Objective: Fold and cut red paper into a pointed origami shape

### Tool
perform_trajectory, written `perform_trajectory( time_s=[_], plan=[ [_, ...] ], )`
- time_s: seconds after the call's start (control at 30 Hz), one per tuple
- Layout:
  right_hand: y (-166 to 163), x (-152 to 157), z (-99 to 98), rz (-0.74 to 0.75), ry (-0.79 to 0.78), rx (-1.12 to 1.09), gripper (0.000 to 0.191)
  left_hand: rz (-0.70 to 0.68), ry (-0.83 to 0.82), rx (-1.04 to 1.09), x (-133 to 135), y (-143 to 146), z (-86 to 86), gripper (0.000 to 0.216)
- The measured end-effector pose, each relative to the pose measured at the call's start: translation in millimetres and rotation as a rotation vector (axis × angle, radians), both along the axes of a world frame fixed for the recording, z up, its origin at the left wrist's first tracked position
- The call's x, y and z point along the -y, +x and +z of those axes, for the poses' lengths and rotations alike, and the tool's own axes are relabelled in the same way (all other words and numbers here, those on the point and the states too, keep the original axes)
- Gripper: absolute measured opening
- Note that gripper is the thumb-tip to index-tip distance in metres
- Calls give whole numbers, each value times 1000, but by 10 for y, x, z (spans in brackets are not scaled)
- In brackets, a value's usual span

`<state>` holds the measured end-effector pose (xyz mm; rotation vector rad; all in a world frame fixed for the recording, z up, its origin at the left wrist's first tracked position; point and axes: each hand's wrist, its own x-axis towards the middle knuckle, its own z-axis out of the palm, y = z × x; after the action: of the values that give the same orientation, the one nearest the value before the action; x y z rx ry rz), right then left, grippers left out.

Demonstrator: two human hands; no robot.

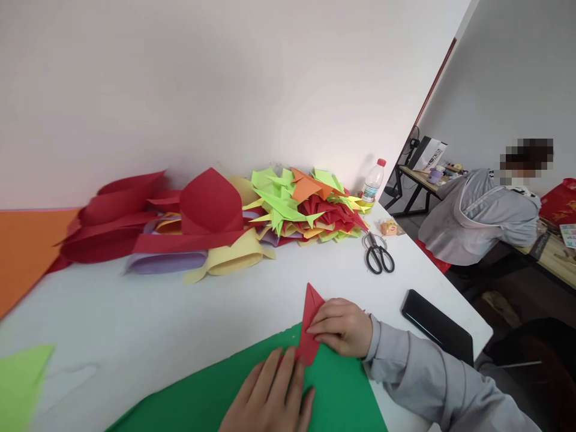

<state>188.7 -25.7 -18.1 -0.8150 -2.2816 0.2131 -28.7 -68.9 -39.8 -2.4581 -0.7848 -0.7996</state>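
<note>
A small red folded paper piece (309, 312), pointed at its far end, lies on a green paper sheet (342, 390) at the near edge of the white table (180, 324). My right hand (344, 327) rests on the red piece's right side, fingers curled and pressing it down. My left hand (270, 396) lies flat on the green sheet, its fingertips touching the near end of the red piece.
A pile of folded paper shapes (297, 207) and curled coloured sheets (198, 222) lies along the wall. Black scissors (378, 253), a water bottle (373, 183), a small wrapped snack (389, 227) and a black phone (436, 327) lie at right. Another person (486, 213) sits at a separate desk.
</note>
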Motion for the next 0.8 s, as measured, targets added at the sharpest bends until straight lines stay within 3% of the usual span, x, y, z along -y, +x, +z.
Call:
perform_trajectory(
  time_s=[0.2, 0.33, 0.5, 0.7, 0.8],
  plan=[
    [-19, 14, 49, -23, -76, -48, 37, 155, -148, 3, -217, 121, 159, 43],
    [-23, 26, 101, -53, -172, -59, 48, 137, -261, 33, -316, 244, 227, 41],
    [-2, 66, 128, -61, -220, -95, 44, 85, -411, 108, -308, 313, 175, 27],
    [7, 152, 99, -439, -112, 75, 54, 26, -360, 196, -372, 227, 44, 36],
    [8, 163, 98, -432, -121, 129, 58, 31, -364, 281, -420, 214, 27, 43]
  ],
)
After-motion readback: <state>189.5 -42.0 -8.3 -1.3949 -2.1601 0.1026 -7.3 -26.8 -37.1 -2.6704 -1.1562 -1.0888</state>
